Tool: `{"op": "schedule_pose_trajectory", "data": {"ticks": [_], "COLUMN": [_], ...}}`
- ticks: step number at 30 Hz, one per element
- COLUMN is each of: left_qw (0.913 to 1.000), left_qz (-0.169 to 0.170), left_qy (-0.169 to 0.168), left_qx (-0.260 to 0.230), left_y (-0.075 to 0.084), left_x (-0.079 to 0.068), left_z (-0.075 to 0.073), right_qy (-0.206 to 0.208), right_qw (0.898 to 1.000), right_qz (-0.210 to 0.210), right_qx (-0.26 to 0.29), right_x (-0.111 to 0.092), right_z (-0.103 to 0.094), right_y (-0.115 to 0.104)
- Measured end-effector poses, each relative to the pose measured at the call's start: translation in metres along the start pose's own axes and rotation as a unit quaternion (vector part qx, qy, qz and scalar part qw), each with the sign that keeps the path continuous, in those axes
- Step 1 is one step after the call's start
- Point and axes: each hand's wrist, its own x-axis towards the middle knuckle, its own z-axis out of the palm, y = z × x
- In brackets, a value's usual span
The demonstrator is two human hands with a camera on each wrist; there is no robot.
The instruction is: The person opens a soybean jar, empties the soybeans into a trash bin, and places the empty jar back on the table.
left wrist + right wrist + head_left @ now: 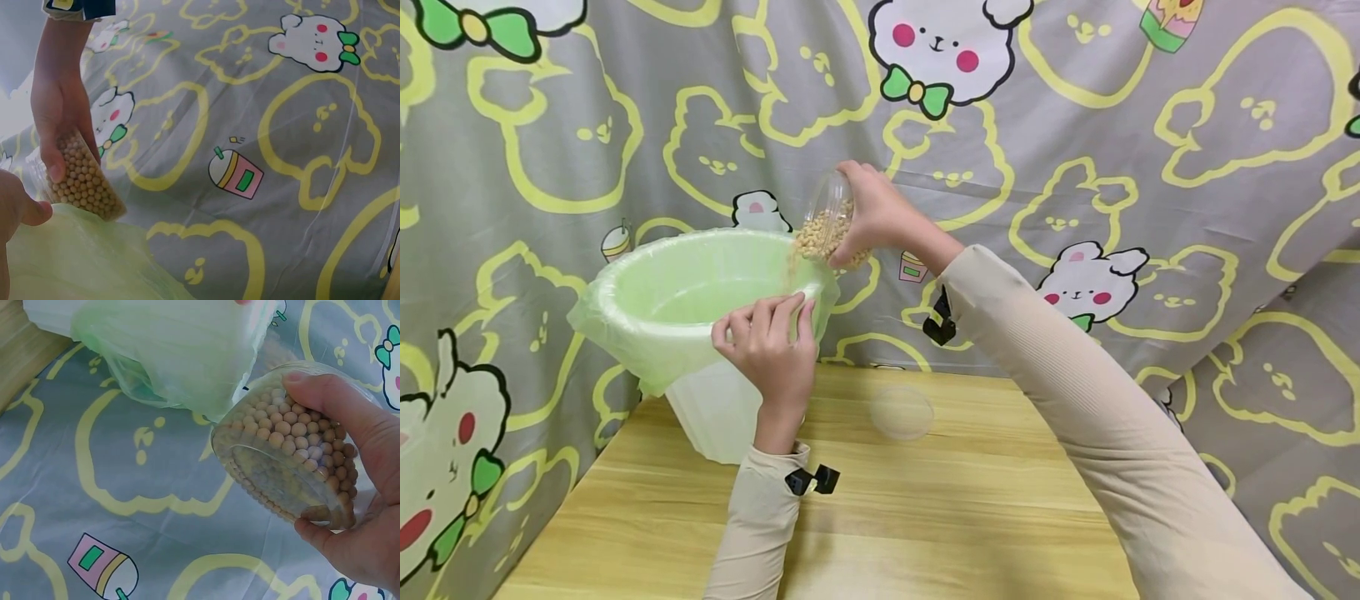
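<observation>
My right hand [880, 208] grips a clear plastic jar [831, 196], tilted on its side with its mouth over the rim of a white bin. Soybeans [290, 434], round and beige, partly fill the jar, and a blurred stream of them falls from its mouth into the bin. A thin green bag [700, 275] lines the bin [711, 408] and folds out over its rim. My left hand [771, 342] rests on the near right rim, its fingers bent over the lined edge. In the left wrist view its thumb [37, 212] shows at the bag, close to the jar.
A round clear lid [902, 414] lies on the wooden table [940, 500], right of the bin. Behind and at both sides hangs a grey curtain [820, 108] with yellow outlines and cartoon rabbits. The bin stands at the table's back left, close to the curtain.
</observation>
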Motion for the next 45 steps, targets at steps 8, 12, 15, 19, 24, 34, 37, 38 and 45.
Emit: {"op": "schedule_pose_trajectory", "data": {"ticks": [8, 12, 15, 19, 24, 34, 37, 38, 45], "left_qw": [1.0000, 1.0000, 1.0000, 1.0000, 1.0000, 1.0000, 1.0000, 1.0000, 1.0000], "left_qz": [0.001, 0.001, 0.001, 0.001, -0.001, -0.003, -0.003, -0.003, -0.003], "left_qy": [-0.002, -0.001, 0.000, 0.002, 0.001, 0.000, -0.001, -0.001, 0.002], "left_qx": [-0.002, -0.002, -0.002, -0.001, -0.001, -0.001, 0.000, 0.000, 0.001], "left_y": [0.001, 0.001, 0.001, 0.001, 0.001, 0.001, 0.001, 0.001, 0.000], "left_x": [0.000, 0.000, 0.000, 0.000, 0.000, 0.000, 0.000, 0.000, 0.000], "left_z": [0.000, 0.001, 0.001, 0.001, 0.001, 0.001, 0.001, 0.000, 0.000], "right_qy": [-0.012, -0.017, -0.024, -0.030, -0.034, -0.041, -0.043, -0.044, -0.048], "right_qw": [1.000, 0.999, 0.999, 0.998, 0.997, 0.996, 0.995, 0.995, 0.994], "right_qz": [-0.006, -0.011, -0.011, -0.009, -0.008, -0.015, -0.017, -0.019, -0.026], "right_qx": [-0.020, -0.028, -0.034, -0.047, -0.062, -0.080, -0.084, -0.086, -0.095], "right_x": [0.000, 0.000, 0.002, 0.003, 0.004, 0.004, 0.005, 0.005, 0.005], "right_z": [-0.003, -0.003, -0.002, -0.002, -0.002, -0.002, -0.002, -0.002, -0.002], "right_y": [-0.004, -0.005, -0.007, -0.009, -0.014, -0.020, -0.022, -0.022, -0.024]}}
